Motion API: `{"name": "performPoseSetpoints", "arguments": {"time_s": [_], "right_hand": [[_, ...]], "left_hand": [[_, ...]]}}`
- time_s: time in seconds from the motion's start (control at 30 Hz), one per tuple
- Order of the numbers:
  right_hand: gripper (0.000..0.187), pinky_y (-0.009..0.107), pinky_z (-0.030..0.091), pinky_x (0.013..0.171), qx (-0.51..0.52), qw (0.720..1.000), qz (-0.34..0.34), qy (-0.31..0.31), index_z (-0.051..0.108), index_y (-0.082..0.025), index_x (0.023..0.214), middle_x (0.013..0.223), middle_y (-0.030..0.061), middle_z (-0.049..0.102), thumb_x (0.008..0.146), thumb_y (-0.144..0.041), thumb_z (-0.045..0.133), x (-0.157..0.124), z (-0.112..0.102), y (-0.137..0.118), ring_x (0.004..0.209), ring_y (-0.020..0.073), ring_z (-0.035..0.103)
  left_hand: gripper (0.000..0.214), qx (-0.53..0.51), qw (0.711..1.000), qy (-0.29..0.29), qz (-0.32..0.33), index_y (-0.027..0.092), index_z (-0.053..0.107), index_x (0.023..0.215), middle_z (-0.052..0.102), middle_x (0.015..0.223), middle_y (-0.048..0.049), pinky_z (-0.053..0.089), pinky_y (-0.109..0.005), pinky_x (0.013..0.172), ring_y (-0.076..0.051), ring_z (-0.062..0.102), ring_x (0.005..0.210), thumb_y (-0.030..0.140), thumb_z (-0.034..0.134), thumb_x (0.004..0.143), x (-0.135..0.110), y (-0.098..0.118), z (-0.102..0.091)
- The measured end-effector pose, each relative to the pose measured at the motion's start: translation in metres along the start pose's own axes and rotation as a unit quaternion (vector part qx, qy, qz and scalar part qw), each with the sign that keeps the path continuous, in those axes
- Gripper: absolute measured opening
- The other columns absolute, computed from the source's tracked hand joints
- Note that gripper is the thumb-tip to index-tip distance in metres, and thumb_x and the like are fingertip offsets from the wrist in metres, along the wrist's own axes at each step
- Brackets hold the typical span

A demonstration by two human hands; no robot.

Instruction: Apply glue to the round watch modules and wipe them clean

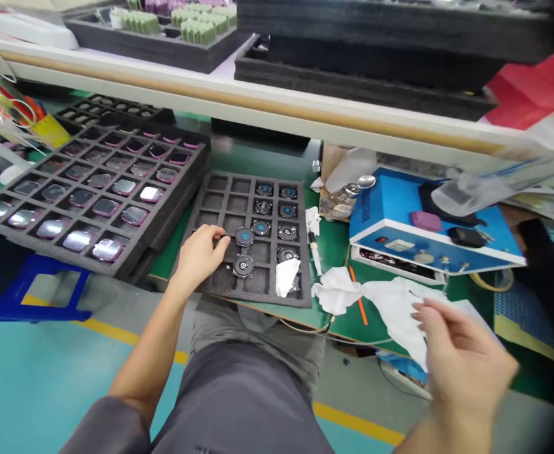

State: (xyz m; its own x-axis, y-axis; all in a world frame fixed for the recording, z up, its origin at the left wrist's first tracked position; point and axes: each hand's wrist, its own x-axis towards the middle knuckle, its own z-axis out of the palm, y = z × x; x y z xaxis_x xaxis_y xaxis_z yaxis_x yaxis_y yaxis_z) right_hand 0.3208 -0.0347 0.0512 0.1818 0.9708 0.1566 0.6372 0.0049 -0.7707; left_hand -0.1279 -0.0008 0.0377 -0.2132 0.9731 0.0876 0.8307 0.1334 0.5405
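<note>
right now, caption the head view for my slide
Left hand beside a round black disc with a blue centre in a black foam tray, right hand over a crumpled white cloth

Worn on the head, looking forward and down from just above the lap, with grey trousers [239, 397] along the bottom edge. Close on the left hand [201, 255] and right hand [463, 359], both near the lens, with the green table [333, 252] just beyond them and a white shelf [258, 94] crossing the upper frame. Slightly tilted, the shelf sloping down to the right. Wide field, reaching the floor [31, 372] at lower left; darkened, blurred corners at right.
</note>
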Motion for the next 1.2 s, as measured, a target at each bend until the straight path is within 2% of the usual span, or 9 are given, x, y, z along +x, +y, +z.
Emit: {"name": "performPoseSetpoints", "arguments": {"time_s": [0.1,0.2,0.3,0.4,0.67,0.93,1.07,1.2], "right_hand": [[0.050,0.035,0.057,0.073,0.020,0.999,0.026,0.030,0.077,-0.011,0.092,0.090,0.0147,0.077,0.082,-0.059,0.067,-0.003,0.055,-0.025,0.076,0.0221,0.073],[0.046,0.037,0.059,0.076,0.037,0.996,0.049,0.061,0.077,-0.014,0.094,0.089,0.0130,0.078,0.079,-0.057,0.071,-0.018,0.078,-0.030,0.079,0.0241,0.073],[0.038,0.042,0.059,0.084,0.054,0.993,0.072,0.083,0.077,-0.018,0.096,0.091,0.0108,0.078,0.079,-0.052,0.074,-0.030,0.082,-0.021,0.082,0.0242,0.073],[0.033,0.043,0.057,0.088,0.060,0.994,0.066,0.069,0.078,-0.021,0.097,0.095,0.0091,0.078,0.081,-0.049,0.073,-0.031,0.088,-0.014,0.084,0.0232,0.072],[0.031,0.040,0.056,0.078,0.056,0.997,0.055,0.028,0.078,-0.021,0.096,0.092,0.0086,0.079,0.083,-0.048,0.069,-0.028,0.105,-0.018,0.076,0.0219,0.070],[0.027,0.035,0.054,0.070,0.068,0.996,0.054,0.002,0.078,-0.020,0.097,0.089,0.0068,0.078,0.086,-0.042,0.065,-0.030,0.110,-0.020,0.073,0.0195,0.068],[0.027,0.033,0.053,0.067,0.052,0.996,0.055,0.043,0.077,-0.021,0.099,0.089,0.0061,0.078,0.088,-0.041,0.064,-0.021,0.101,-0.018,0.070,0.0179,0.066],[0.025,0.032,0.053,0.066,0.032,0.993,0.074,0.086,0.077,-0.021,0.100,0.090,0.0059,0.078,0.088,-0.039,0.065,-0.018,0.091,-0.012,0.070,0.0180,0.066]], "left_hand": [[0.021,-0.016,1.000,-0.021,-0.004,0.022,0.070,0.098,0.072,0.097,-0.0041,0.047,-0.034,0.078,-0.021,0.065,0.085,0.036,0.056,0.094,-0.023,0.000,-0.004],[0.020,-0.040,0.998,-0.041,0.012,0.021,0.069,0.102,0.071,0.101,-0.0053,0.048,-0.035,0.083,-0.023,0.065,0.094,0.035,0.057,0.095,-0.045,0.003,0.000],[0.025,-0.015,0.999,-0.030,0.024,0.018,0.066,0.111,0.070,0.110,-0.0086,0.047,-0.039,0.090,-0.027,0.063,0.105,0.035,0.061,0.093,-0.055,0.010,0.008],[0.034,0.028,0.999,-0.033,0.022,0.017,0.065,0.117,0.069,0.113,-0.0105,0.045,-0.044,0.093,-0.031,0.061,0.109,0.040,0.065,0.092,-0.056,0.017,0.014],[0.051,0.108,0.989,-0.076,0.069,0.017,0.059,0.126,0.064,0.120,-0.0119,0.043,-0.046,0.092,-0.033,0.058,0.111,0.042,0.074,0.085,-0.052,0.022,0.012],[0.046,0.109,0.985,-0.088,0.096,0.023,0.063,0.126,0.065,0.116,-0.0080,0.044,-0.045,0.091,-0.032,0.060,0.108,0.040,0.074,0.085,-0.037,0.021,0.009],[0.042,0.094,0.987,-0.073,0.107,0.023,0.065,0.121,0.067,0.114,-0.0076,0.046,-0.044,0.090,-0.031,0.062,0.108,0.041,0.074,0.084,-0.034,0.021,0.009],[0.042,0.039,0.993,-0.057,0.100,0.023,0.065,0.117,0.070,0.109,-0.0068,0.048,-0.042,0.084,-0.029,0.063,0.096,0.043,0.075,0.081,-0.031,0.017,0.009]]}}
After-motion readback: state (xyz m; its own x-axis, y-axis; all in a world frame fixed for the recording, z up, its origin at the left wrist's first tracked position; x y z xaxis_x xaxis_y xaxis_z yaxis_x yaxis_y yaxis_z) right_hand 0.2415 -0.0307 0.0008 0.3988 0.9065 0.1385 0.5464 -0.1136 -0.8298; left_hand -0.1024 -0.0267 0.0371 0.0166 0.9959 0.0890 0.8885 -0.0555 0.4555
